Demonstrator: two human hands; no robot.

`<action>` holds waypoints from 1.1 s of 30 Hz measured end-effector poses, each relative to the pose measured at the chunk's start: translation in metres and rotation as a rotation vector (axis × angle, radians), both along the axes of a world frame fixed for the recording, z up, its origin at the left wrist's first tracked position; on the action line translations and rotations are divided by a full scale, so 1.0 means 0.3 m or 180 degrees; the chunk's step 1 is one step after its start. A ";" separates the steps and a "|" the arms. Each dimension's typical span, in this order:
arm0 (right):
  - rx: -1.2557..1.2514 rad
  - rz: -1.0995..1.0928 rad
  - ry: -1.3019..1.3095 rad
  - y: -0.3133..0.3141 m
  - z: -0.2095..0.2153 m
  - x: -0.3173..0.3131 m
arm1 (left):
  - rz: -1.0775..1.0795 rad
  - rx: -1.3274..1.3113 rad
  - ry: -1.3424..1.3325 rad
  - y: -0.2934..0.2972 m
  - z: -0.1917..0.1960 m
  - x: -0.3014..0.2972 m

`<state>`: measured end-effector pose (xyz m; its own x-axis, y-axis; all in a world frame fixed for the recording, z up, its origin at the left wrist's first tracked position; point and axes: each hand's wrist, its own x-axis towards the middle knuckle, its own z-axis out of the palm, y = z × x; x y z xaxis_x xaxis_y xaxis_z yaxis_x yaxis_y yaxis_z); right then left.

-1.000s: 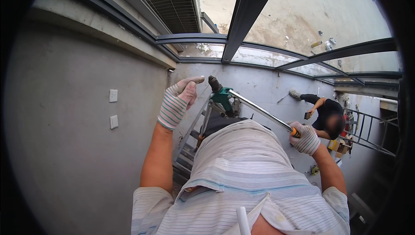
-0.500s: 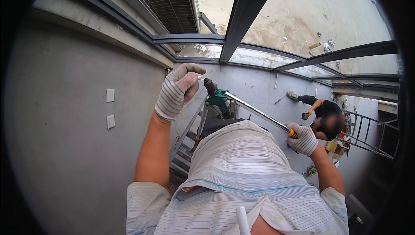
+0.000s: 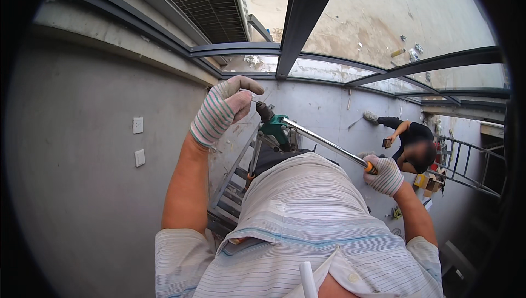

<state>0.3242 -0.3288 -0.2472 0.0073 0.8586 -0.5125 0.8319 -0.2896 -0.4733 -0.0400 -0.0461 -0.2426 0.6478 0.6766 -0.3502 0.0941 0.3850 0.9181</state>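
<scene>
My right hand, in a striped knit glove, is closed round the orange-and-black grip of a long-arm hand riveter. This tool has a green head, a dark nosepiece and a chrome lever arm running toward my right hand. Its second arm seems to slant down beside my waist, ending in an orange grip. My left hand, also gloved, pinches a thin bright pin at the nosepiece's tip, apparently a rivet. The fingers cover part of it.
A metal stepladder stands below my waist. Dark window frames cross ahead. At right another person crouches, holding a small dark object, beside a ladder and boxes. A grey wall with two white plates flanks my left.
My left hand and forearm have shifted slightly left, still at the nosepiece. The view has tilted a little; the right hand keeps its hold on the grip.
</scene>
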 end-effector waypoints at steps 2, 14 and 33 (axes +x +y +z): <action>-0.0052 -0.0052 0.0073 0.009 0.014 0.010 | -0.0297 0.0154 0.0270 0.027 0.030 0.014; 0.0013 0.0033 -0.0013 0.042 0.040 0.095 | -0.1105 0.0335 0.0593 0.095 0.067 0.098; 0.1912 0.0848 -0.1962 0.159 0.115 0.226 | -0.0041 0.0033 0.0118 -0.014 -0.097 0.087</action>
